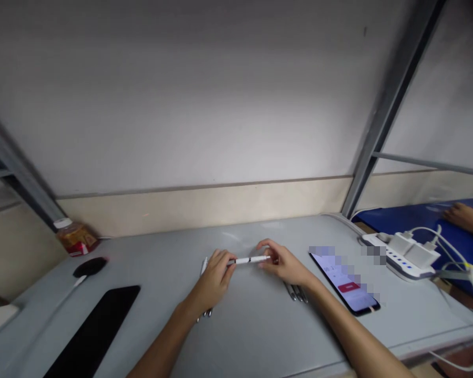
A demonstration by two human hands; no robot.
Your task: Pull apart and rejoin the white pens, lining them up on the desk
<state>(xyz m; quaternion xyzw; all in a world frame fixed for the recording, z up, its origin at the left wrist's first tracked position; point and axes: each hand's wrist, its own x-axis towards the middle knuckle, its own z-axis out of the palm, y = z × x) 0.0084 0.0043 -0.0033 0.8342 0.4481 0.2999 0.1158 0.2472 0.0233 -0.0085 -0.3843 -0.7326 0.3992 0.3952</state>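
My left hand [216, 275] is closed on one end of a white pen [243, 260], which it holds level above the grey desk. At the pen's other end is my right hand [281, 262], its thumb and index finger apart around the tip. Whether a right finger touches the pen is hard to make out. Beneath my left hand lie some pens [204, 265], mostly covered by the hand. A few silvery pens [295, 292] lie side by side under my right wrist, partly hidden.
On the right of the desk [244, 341] are a lit phone [342, 281] and a white power strip [398, 257] with chargers. Leftward are a black mat-like slab [98, 331], a round black charging pad [90, 267] and a bottle [76, 237]. Another person's hand [465, 218] rests farther right.
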